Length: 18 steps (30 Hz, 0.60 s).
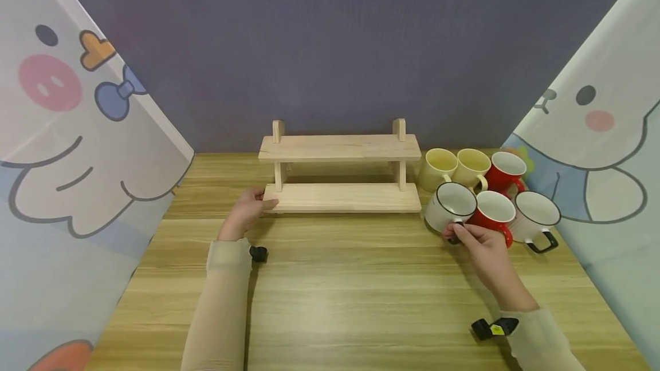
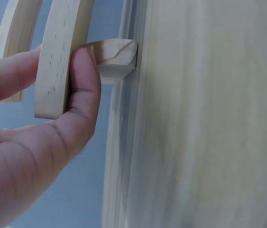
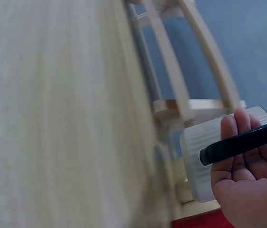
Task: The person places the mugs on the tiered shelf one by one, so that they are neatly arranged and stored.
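On the table's (image 1: 361, 291) right side, just past the end of a two-tier wooden shelf (image 1: 340, 198), a white mug (image 1: 447, 209) is held mouth upward. The right hand (image 1: 482, 248) pinches its black handle (image 3: 240, 144) between thumb and fingers; I cannot tell whether its base touches down. Two yellow mugs (image 1: 432, 177), two red mugs (image 1: 495, 209) and another white mug (image 1: 531, 213) crowd behind and beside it. The shelf lies leftward, its long boards running left to right; the left hand (image 1: 248, 209), well apart from the mug, grips its far end.
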### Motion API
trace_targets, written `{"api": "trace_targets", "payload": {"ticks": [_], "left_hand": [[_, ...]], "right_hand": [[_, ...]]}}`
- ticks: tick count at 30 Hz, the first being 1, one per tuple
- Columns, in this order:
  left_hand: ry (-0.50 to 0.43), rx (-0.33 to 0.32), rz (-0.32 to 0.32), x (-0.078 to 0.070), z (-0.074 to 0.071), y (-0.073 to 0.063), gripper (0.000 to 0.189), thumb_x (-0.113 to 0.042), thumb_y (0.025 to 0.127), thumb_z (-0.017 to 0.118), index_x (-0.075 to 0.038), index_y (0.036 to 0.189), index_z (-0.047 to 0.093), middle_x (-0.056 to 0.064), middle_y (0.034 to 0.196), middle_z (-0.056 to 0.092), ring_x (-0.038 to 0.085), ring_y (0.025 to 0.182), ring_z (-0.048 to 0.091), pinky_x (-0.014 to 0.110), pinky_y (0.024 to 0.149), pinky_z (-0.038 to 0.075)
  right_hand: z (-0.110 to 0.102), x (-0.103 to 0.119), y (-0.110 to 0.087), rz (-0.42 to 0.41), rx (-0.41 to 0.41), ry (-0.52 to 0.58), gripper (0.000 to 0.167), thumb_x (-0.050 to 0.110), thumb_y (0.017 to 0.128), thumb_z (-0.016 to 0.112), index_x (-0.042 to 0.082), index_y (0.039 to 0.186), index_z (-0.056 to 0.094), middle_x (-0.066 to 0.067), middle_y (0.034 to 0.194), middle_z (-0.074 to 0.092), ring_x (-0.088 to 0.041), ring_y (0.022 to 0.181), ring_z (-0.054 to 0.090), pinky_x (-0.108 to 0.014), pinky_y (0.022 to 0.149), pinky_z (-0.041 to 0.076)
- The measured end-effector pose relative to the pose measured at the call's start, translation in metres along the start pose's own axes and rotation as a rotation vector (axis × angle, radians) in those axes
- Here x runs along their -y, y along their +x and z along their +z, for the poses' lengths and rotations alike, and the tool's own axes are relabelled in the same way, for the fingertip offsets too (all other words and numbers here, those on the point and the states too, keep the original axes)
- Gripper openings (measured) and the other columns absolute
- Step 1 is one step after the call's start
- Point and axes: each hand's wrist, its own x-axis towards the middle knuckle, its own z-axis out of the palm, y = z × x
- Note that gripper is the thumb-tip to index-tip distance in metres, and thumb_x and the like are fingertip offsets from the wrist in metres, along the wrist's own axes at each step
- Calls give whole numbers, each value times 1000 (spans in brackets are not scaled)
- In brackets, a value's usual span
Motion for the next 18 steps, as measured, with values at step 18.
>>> {"api": "trace_targets", "payload": {"ticks": [18], "left_hand": [[-5,33,-29,0,-4,1,74,-10,103,63,13,156,17,30,150,37,38,128,48,50,105,42]], "right_hand": [[34,72,17,-66,103,46,32,13,104,62,-17,112,68,-15,98,74,-21,95,70,-23,88,53]]}}
